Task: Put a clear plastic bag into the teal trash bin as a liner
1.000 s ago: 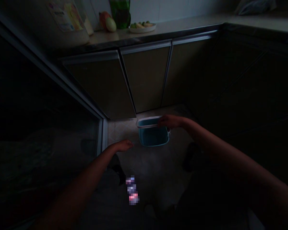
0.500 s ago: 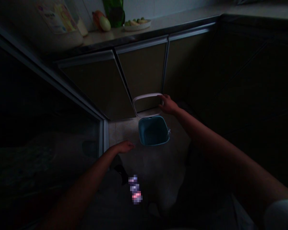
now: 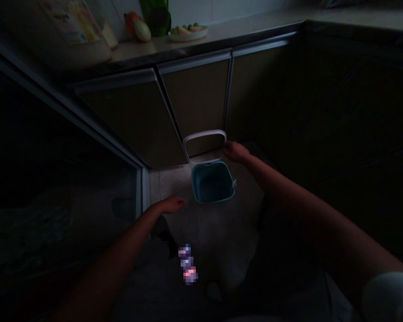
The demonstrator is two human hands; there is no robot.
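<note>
A blue-green bin (image 3: 212, 182) stands on the floor, its inside dark. Its white rim ring (image 3: 204, 133) is tipped up at the back, leaning near the cabinet. My right hand (image 3: 235, 152) is closed at the lower right side of this ring, fingertips against it. A small tuft of clear plastic (image 3: 234, 184) pokes out at the bin's right edge. Left of the bin, apart from it, is my left hand (image 3: 172, 204), its fingers curled together. Whatever those fingers hold, if anything, is too dark to make out.
Behind the bin are cabinet doors (image 3: 196, 98) under a counter (image 3: 248, 33). On the counter are a white plate (image 3: 188, 36) of food, an onion (image 3: 143, 31) and a large plastic container (image 3: 77, 40). A glass door frame (image 3: 141, 190) runs along the left.
My right hand has slid down from the ring's upper right corner to its right side, and its fingers have closed. The view has shifted slightly; the left hand keeps its place beside the bin.
</note>
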